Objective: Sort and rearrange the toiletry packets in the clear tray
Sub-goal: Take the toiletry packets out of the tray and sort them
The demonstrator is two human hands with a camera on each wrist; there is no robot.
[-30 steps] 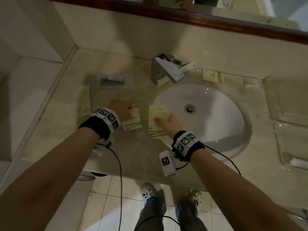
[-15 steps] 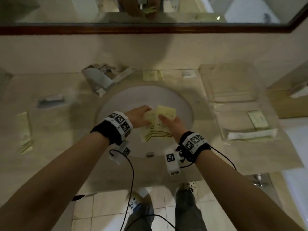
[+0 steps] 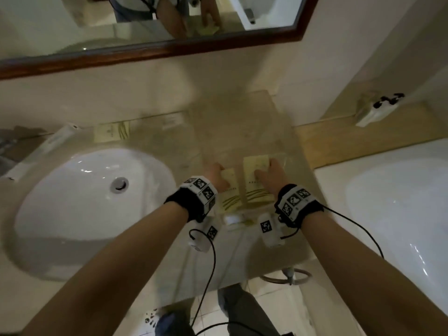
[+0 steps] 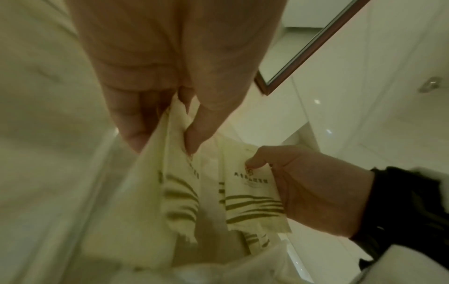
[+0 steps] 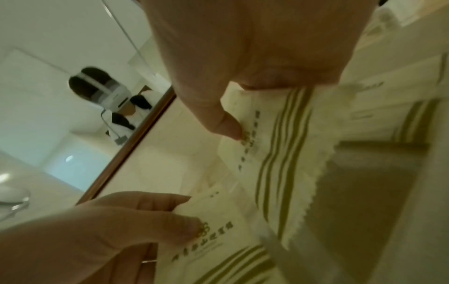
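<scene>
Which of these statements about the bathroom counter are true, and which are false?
1. Each hand holds a cream packet with green stripes. True: the left hand holds the left packet, the right hand the right packet.
2. The packets are over the sink basin. False: they are over the clear tray, right of it.
3. Another striped packet lies behind the basin. True.
4. The mirror frame is white. False: dark brown wood.
</scene>
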